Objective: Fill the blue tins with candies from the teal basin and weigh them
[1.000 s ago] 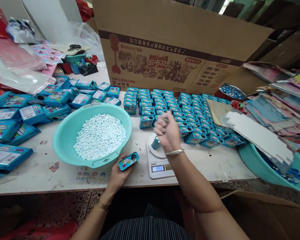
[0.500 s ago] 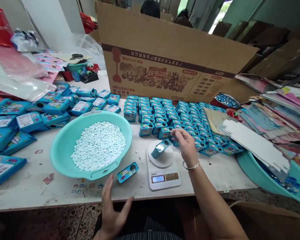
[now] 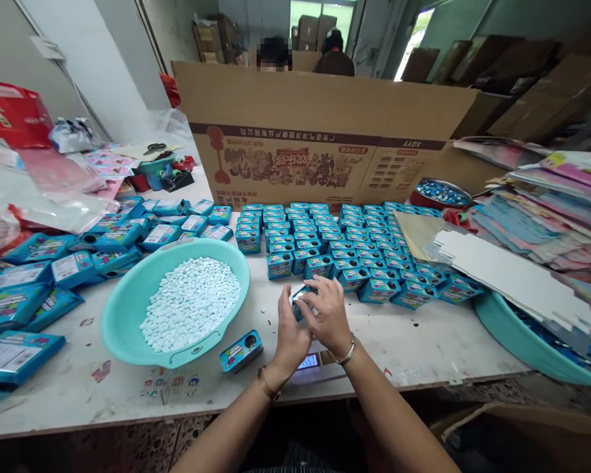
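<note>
Over the kitchen scale [image 3: 308, 361], both hands close around a small blue candy box [image 3: 299, 309], which they partly hide. My left hand [image 3: 291, 334] grips the box's left side, its fingers pointing up. From the right, my right hand [image 3: 329, 312] has its thumb and fingertips on the top of the same box. The scale's lit display shows below the wrists; its plate is mostly covered. Left of the hands, a second blue box [image 3: 242, 350] lies by itself, a round hole in its top. Beside it is a turquoise basin [image 3: 115, 328] holding small white candies [image 3: 192, 302].
Rows of blue boxes [image 3: 354, 253] stand behind the hands, against a large cardboard sheet [image 3: 325, 98]. More boxes [image 3: 113, 236] lie heaped at left. At right are a second basin [image 3: 497, 322], white card [image 3: 512, 269], and a metal bowl [image 3: 440, 192]. Two people sit beyond.
My left hand has come up from the table's front edge to the box on the scale. My right hand has moved down and left onto that box. The view has shifted slightly.
</note>
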Available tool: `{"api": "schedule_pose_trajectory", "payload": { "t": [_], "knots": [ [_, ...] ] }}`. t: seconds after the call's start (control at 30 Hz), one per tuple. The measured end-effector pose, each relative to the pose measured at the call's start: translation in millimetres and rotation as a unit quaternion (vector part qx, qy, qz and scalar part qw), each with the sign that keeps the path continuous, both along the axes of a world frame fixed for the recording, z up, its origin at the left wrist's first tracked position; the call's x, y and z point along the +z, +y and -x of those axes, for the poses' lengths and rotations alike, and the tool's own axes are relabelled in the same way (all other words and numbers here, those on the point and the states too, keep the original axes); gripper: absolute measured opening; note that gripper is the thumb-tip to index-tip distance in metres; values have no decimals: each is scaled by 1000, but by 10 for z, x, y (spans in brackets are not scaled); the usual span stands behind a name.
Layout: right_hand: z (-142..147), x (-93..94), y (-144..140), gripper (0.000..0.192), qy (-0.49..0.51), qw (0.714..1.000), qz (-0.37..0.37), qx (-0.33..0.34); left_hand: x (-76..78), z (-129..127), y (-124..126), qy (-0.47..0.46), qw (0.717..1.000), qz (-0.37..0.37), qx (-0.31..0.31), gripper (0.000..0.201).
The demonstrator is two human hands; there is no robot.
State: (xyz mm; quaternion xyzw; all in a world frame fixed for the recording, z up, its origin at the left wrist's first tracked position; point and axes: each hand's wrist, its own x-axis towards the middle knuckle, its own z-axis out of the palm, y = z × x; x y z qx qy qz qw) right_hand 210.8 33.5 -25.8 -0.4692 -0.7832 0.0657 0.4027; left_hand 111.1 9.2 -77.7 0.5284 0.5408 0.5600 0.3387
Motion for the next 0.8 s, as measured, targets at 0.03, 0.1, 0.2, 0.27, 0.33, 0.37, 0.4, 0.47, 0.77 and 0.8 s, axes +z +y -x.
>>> {"api": "schedule_pose_trajectory", "payload": {
  "t": [0.03, 0.1, 0.2, 0.27, 0.33, 0.37, 0.4, 0.47, 0.77, 0.8],
  "knots": [
    [-8, 0, -5, 12, 18, 1000, 4, 5, 9, -40, 61, -18, 1000, 8, -5, 64],
    [-46, 39, -1, 11, 91, 996, 21, 11, 82, -75, 116, -53, 998, 17, -12, 46],
    [-117, 180, 59, 12, 321, 944, 74, -16, 336, 8, 83, -79, 997, 7, -12, 33],
    [-104, 283, 141, 17, 508, 851, 132, -25, 567, 178, 37, -57, 998, -15, -14, 36],
    [15, 360, 238, 20, 646, 735, 206, -3, 815, 445, 11, 12, 999, -47, -19, 38],
    [121, 387, 284, 21, 688, 681, 250, 15, 943, 608, 11, 65, 996, -62, -22, 38],
    [257, 407, 326, 20, 713, 633, 299, 29, 1076, 783, 17, 129, 989, -73, -29, 37],
    [595, 440, 390, 15, 724, 556, 406, 39, 1362, 1138, 36, 268, 959, -78, -47, 31],
    [2128, 644, 454, 22, 676, 377, 629, 77, 2259, 1988, 89, 741, 644, 99, -162, 25],
    [2241, 636, 430, 22, 673, 372, 635, 79, 2268, 2041, 93, 752, 627, 111, -170, 26]
  ]
}}
